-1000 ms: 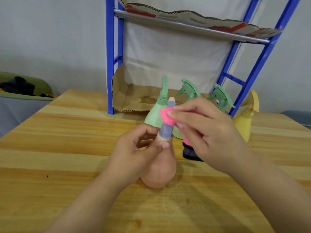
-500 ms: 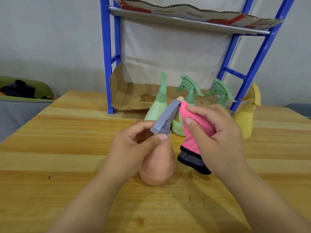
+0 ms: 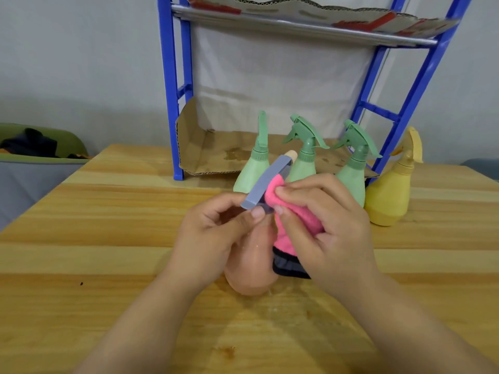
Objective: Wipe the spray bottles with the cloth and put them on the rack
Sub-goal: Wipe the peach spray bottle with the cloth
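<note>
A peach spray bottle (image 3: 252, 268) with a grey-blue trigger head (image 3: 266, 186) stands on the wooden table (image 3: 108, 238). My left hand (image 3: 213, 233) grips its neck. My right hand (image 3: 321, 228) presses a pink cloth (image 3: 286, 209) with a dark hem against the right side of the trigger head. Behind them stand three green spray bottles (image 3: 255, 168) (image 3: 305, 157) (image 3: 353, 171) and a yellow one (image 3: 391, 190), all on the table in front of the blue rack (image 3: 175, 103).
The rack's lower shelf is lined with stained cardboard (image 3: 216, 155); an upper shelf (image 3: 297, 25) also carries cardboard. A green and grey seat (image 3: 32, 163) with dark items sits beyond the table's left edge. Wet spots lie on the table near the peach bottle.
The trigger head has turned from end-on to sideways. My right hand with the cloth has slid from the top of the nozzle down along the head's right side.
</note>
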Tool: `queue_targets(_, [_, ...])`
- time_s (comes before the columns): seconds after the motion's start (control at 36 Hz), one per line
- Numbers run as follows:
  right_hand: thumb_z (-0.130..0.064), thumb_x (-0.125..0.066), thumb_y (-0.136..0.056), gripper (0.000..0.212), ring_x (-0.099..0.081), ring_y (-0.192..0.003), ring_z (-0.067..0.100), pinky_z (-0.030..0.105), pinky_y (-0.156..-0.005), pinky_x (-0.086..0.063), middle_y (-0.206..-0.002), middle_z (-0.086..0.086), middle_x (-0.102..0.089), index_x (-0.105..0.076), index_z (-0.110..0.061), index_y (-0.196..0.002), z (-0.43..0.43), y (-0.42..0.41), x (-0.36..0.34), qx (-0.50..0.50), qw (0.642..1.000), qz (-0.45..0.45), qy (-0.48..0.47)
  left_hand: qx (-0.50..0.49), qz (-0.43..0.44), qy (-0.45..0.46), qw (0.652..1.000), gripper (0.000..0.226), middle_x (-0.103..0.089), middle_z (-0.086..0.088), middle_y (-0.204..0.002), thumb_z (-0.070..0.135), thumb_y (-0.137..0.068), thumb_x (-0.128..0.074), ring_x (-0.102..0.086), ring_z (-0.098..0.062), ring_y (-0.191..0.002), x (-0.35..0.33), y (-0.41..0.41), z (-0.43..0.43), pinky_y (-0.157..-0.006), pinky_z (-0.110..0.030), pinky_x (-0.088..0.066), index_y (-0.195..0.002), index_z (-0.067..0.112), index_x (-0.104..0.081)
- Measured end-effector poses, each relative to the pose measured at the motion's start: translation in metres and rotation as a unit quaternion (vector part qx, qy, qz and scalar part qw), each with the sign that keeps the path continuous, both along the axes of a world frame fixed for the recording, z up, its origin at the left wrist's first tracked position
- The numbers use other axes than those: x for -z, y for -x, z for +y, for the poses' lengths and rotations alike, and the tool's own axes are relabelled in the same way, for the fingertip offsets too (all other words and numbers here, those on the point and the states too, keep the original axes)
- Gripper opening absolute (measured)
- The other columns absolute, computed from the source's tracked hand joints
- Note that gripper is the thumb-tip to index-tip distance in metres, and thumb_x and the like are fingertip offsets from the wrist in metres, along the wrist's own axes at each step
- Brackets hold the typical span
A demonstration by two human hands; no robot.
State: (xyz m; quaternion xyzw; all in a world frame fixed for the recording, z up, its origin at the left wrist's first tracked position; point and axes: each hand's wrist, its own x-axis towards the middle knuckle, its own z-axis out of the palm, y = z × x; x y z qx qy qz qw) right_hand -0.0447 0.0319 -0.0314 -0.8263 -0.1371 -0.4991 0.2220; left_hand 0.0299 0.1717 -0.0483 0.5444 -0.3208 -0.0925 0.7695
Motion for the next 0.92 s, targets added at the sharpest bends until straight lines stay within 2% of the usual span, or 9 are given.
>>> queue_targets(0.08, [0.002,-0.066,-0.085,0.011,-0.057,-0.086,0.008,0.013,-0.079,-0.043,-0.09,0.01,-0.062,-0.07,0.002,-0.095,0.004,0.0,0.003,-0.001,1.0,0.008,-0.03,-0.007,0.001,-0.005,1.0,0.01,-0.072,0.006,-0.075,0.02,-0.07,-0.07,-0.065,-0.004,-0.073,0.0,-0.001,0.0,-0.067,-0.016,-0.05,-0.077,0.021,-0.076])
queue_targets(0.19, [0.001,-0.064,-0.086,0.014,-0.059,-0.083,0.013,0.021,-0.072,-0.05,-0.091,0.011,-0.06,-0.07,0.003,-0.098,0.007,0.005,0.012,-0.023,0.999,0.024,-0.011,-0.005,0.001,-0.005,1.0,0.008,-0.072,0.001,-0.079,0.014,-0.075,-0.071,-0.064,-0.009,-0.076,0.002,-0.001,0.0,-0.068,-0.018,-0.052,-0.081,0.017,-0.076])
queue_targets(0.28, [0.002,-0.066,-0.085,0.015,-0.059,-0.075,0.012,0.02,-0.068,-0.05,-0.093,0.011,-0.061,-0.071,0.001,-0.099,0.003,0.007,0.016,-0.023,0.999,0.038,0.0,-0.004,-0.012,-0.013,1.0,0.009,-0.07,0.005,-0.076,0.017,-0.075,-0.069,-0.06,-0.007,-0.07,0.002,0.0,0.0,-0.06,-0.017,-0.048,-0.082,0.017,-0.074])
queue_targets(0.36, [-0.003,-0.064,-0.086,0.014,-0.061,-0.081,0.01,0.017,-0.074,-0.05,-0.094,0.009,-0.062,-0.071,0.0,-0.097,-0.002,0.007,0.016,-0.01,0.999,0.035,-0.02,-0.014,-0.031,-0.021,0.999,0.01,-0.064,0.012,-0.064,0.024,-0.072,-0.073,-0.053,-0.001,-0.057,0.001,0.004,-0.002,-0.053,-0.014,-0.043,-0.078,0.018,-0.069])
queue_targets(0.44, [-0.009,-0.063,-0.086,0.014,-0.057,-0.091,0.004,0.013,-0.082,-0.044,-0.093,0.005,-0.062,-0.07,-0.001,-0.096,-0.002,0.002,0.012,0.024,0.998,0.023,-0.058,-0.051,-0.035,-0.03,0.998,0.02,-0.064,0.012,-0.062,0.026,-0.065,-0.084,-0.057,-0.001,-0.058,-0.003,0.008,-0.008,-0.056,-0.015,-0.046,-0.071,0.021,-0.066])
queue_targets(0.56, [-0.008,-0.065,-0.085,0.01,-0.055,-0.087,0.008,0.01,-0.08,-0.04,-0.09,0.006,-0.061,-0.067,-0.001,-0.092,0.003,-0.007,0.004,0.064,0.995,0.013,-0.07,-0.085,-0.01,-0.024,0.996,0.015,-0.065,0.011,-0.061,0.031,-0.059,-0.072,-0.059,-0.002,-0.059,-0.006,0.01,-0.009,-0.057,-0.015,-0.048,-0.07,0.022,-0.068])
queue_targets(0.72, [-0.011,-0.063,-0.086,0.005,-0.05,-0.08,0.002,0.006,-0.074,-0.037,-0.085,0.001,-0.057,-0.063,-0.007,-0.088,0.002,-0.011,0.0,0.085,0.986,0.042,-0.135,-0.086,-0.024,-0.029,0.996,0.009,-0.071,0.009,-0.071,0.031,-0.069,-0.077,-0.063,-0.007,-0.07,-0.005,0.007,-0.006,-0.065,-0.02,-0.052,-0.078,0.032,-0.075])
queue_targets(0.83, [-0.013,-0.065,-0.089,0.005,-0.054,-0.084,0.006,0.01,-0.071,-0.04,-0.09,0.0,-0.059,-0.064,-0.011,-0.093,-0.006,-0.008,0.008,0.099,0.974,0.113,-0.168,-0.087,-0.033,-0.024,0.995,0.012,-0.072,0.016,-0.073,0.027,-0.074,-0.075,-0.062,0.004,-0.07,-0.004,0.006,-0.005,-0.064,-0.011,-0.046,-0.079,0.038,-0.075])
queue_targets(0.92, [-0.015,-0.064,-0.09,0.01,-0.057,-0.09,0.005,0.009,-0.075,-0.041,-0.094,-0.005,-0.062,-0.066,-0.017,-0.1,-0.01,-0.002,0.009,0.088,0.972,0.13,-0.172,-0.087,-0.035,-0.017,0.995,0.014,-0.071,0.019,-0.071,0.027,-0.071,-0.065,-0.061,0.008,-0.068,-0.005,0.007,-0.005,-0.063,-0.007,-0.044,-0.076,0.034,-0.076])
